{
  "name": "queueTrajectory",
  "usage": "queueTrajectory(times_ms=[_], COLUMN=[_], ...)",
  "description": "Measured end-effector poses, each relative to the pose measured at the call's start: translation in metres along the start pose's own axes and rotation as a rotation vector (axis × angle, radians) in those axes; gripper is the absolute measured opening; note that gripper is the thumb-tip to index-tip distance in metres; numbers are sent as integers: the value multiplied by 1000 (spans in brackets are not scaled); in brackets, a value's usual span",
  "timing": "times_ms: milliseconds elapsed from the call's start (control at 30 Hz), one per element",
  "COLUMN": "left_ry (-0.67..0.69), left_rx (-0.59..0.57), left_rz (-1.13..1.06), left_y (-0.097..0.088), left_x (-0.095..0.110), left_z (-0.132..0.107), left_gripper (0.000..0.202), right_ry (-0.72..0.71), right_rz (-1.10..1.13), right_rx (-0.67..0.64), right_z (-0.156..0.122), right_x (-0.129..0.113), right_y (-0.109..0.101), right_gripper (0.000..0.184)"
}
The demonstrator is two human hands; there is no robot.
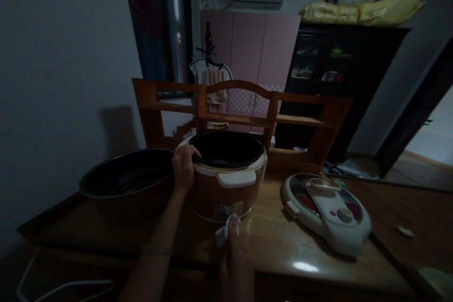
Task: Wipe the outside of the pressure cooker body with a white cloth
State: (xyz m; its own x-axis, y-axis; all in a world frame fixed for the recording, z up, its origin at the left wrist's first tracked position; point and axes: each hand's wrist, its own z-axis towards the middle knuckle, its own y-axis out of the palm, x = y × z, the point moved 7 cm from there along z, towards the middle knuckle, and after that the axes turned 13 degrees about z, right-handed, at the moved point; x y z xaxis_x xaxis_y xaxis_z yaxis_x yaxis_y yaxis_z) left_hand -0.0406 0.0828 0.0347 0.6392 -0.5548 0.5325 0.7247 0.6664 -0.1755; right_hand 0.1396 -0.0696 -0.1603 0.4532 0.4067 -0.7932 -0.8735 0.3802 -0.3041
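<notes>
A large electric pressure cooker body [208, 193], brown with a cream rim and no lid on it, stands upright on the wooden desk; its inside is dark. My left hand [184, 165] grips its upper left rim, thumb hooked over the edge. My right hand [235, 255] is low in front of the cooker, its fingers closed on a folded white cloth [221, 235] by the base. Dimness hides whether the cloth touches the cooker. A wide black inner pot [106, 192] sits left of the cooker, and the cream lid [329, 219] lies to its right.
The glossy wooden desk [272, 245] has a low shelf frame [237, 120] along its back. A white wall [71, 80] borders it on the left. A white cable [67, 285] loops at the lower left. Behind stand pink wardrobes [247, 47] and a dark cabinet [354, 56].
</notes>
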Motion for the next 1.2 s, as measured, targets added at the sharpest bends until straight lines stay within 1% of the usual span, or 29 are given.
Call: queueTrajectory(times_ms=[133, 200, 267, 400, 500, 633, 700, 800, 900, 1033, 1200], left_ry=[10, 12, 2, -3, 13, 25, 39, 45, 27, 30, 46], left_rx=[6, 11, 16, 15, 11, 5, -1, -2, -3, 6, 24], left_rz=[10, -9, -28, -18, -12, 1, 6, 7, 12, 11, 4], left_y=[0, -1, -1, -1, -1, -1, -1, -2, -2, -1, 0], left_x=[1, 2, 1, 1, 2, 4, 6, 7, 6, 4, 2], left_z=[0, 1, 1, 0, 0, 1, 1, 1, 0, 1, 0], left_gripper=[54, 54, 53, 54, 53, 54, 53, 53, 52, 52, 52], right_ry=[-23, -29, -24, 54, 88, 140, 118, 80, 44, 31, 66], right_rz=[18, 55, 99, 170, 164, 110, 96, 88, 83, 103, 133], right_rx=[5, 5, 11, 68, 83, 169, 197, 189, 165, 162, 164], right_z=[-2, -1, 1, 6, 16, 46, 65, 92, 107, 106, 97], right_x=[-3, -7, -11, -8, -6, -3, -2, 1, 4, 6, 10], right_y=[5, 3, -4, -32, -59, -94, -104, -105, -96, -86, -84], right_gripper=[80, 77, 69, 52, 48, 48, 49, 51, 55, 54, 49])
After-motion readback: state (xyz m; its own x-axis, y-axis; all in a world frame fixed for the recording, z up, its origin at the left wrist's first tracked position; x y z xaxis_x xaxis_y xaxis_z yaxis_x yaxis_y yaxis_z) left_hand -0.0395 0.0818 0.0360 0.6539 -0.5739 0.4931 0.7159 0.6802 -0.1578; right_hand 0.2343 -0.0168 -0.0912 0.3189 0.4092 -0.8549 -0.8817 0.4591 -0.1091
